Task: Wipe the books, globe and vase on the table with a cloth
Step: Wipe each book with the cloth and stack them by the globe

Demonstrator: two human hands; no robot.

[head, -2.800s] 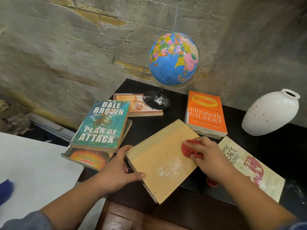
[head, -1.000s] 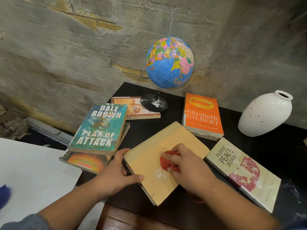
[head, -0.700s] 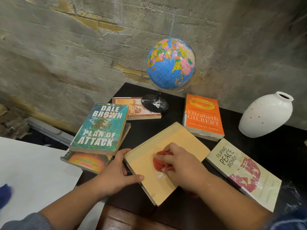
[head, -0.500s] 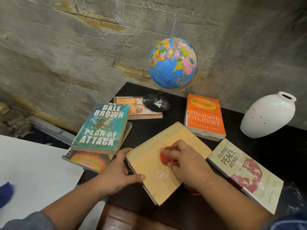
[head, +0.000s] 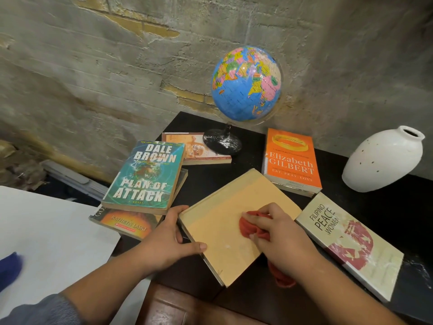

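The left hand (head: 168, 240) reaches in from the near left. Its thumb lies flat on the cover of a plain tan book (head: 220, 219) and its fingers curl over the book's left edge, gripping it. The right hand (head: 278, 240) comes from the near right, knuckles up. Its fingers are curled tight round a bunched red cloth (head: 248, 227), which it presses on the middle of that cover.

The tan book lies flat near the front of the black table (head: 398, 207). It is turned diagonally, with one corner pointing at the person. A darker band along its far-left edge runs from left to far right. The wide-angle view does not show which side is the longer.

Most of the cloth is hidden under the palm, and a tail shows below the wrist. Both forearms are cut off by the frame. A faint whitish smudge shows on the cover near the thumb.

A blue plastic globe (head: 246, 83) stands at the far edge. Its black base rests on a small pale book (head: 194, 148). To the left, a teal paperback (head: 145, 177) lies on a dark orange-covered book (head: 126, 222) and hides most of it. An orange paperback (head: 291, 160) and a cream paperback (head: 346, 240) lie to the right. A speckled white ceramic vase (head: 384, 160) stands at the far right.
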